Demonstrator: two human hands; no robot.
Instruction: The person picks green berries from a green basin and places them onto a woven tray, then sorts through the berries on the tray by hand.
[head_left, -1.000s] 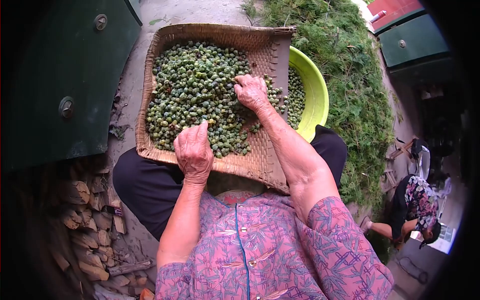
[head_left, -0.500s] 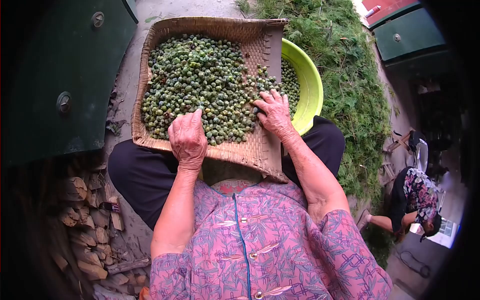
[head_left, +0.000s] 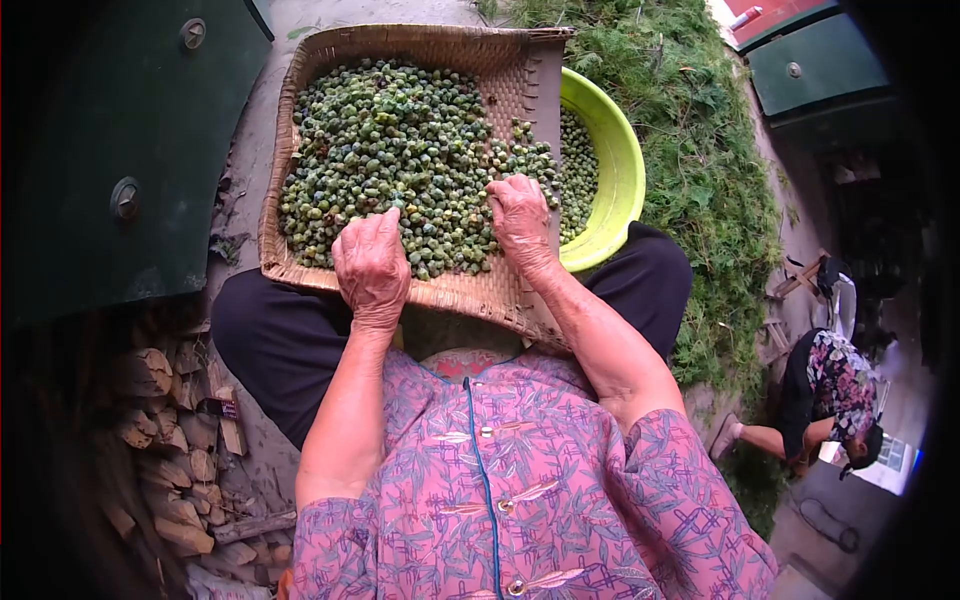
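Note:
A woven winnowing basket rests across my lap, heaped with small round green fruits. At the near edge of the heap, my left hand has its fingers curled together against the fruits; anything in its grasp is hidden. My right hand is over the basket's right side, fingers bent down beside a smaller cluster of fruits. Its fingertips are partly out of sight. Just past the basket's open right edge stands a lime-green plastic basin with more of these fruits inside.
Cut green branches cover the ground to the right. Split firewood is stacked at lower left, below a dark green door. Another person bends over at far right.
My right hand has drawn left, from near the basket's edge toward the main heap, and its fingers have curled in. My left hand has barely moved.

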